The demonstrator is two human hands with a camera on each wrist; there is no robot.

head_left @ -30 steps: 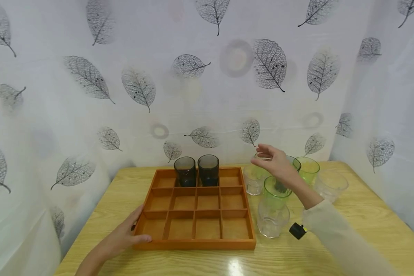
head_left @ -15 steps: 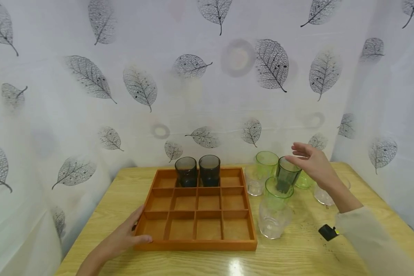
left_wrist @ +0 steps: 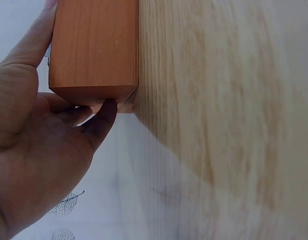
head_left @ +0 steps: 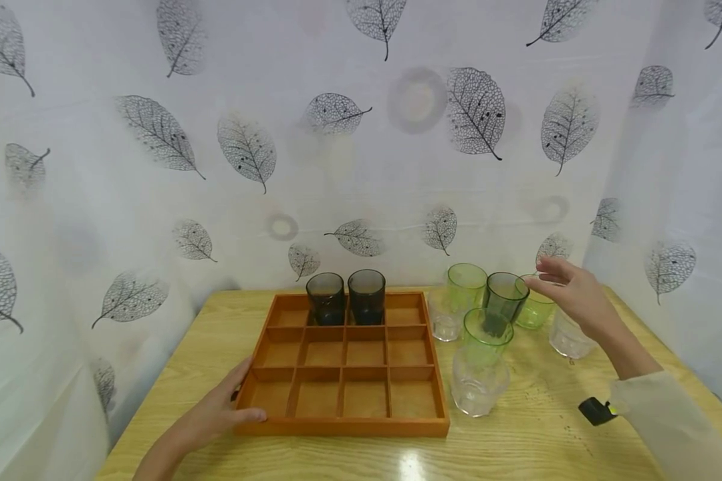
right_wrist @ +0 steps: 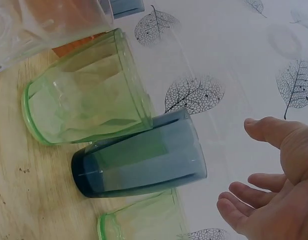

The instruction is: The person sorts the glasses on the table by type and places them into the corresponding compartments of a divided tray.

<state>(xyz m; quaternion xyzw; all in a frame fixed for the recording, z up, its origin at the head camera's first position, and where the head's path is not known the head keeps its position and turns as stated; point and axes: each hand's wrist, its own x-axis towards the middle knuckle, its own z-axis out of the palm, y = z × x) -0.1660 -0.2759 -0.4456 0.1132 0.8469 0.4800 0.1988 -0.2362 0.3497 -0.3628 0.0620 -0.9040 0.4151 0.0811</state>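
My left hand holds the near-left corner of a wooden compartment tray, thumb over the front and fingers along the left side. The left wrist view shows the fingertips against the tray's wall. Two dark grey glasses stand in the middle compartments of its back row. Above the right-hand group of glasses hovers my right hand, fingers spread and holding nothing. A dark glass and a green glass stand upright below and beside it; in the head view, another green glass is right by its fingertips.
Right of the tray, clear glasses and green glasses stand close together on the wooden table. One clear glass is farther right, under the right forearm. A leaf-patterned curtain hangs behind the table.
My right hand has moved right across the glasses, from the back-left green glass past the dark glass towards the right-hand green one. My left hand keeps its place on the tray.
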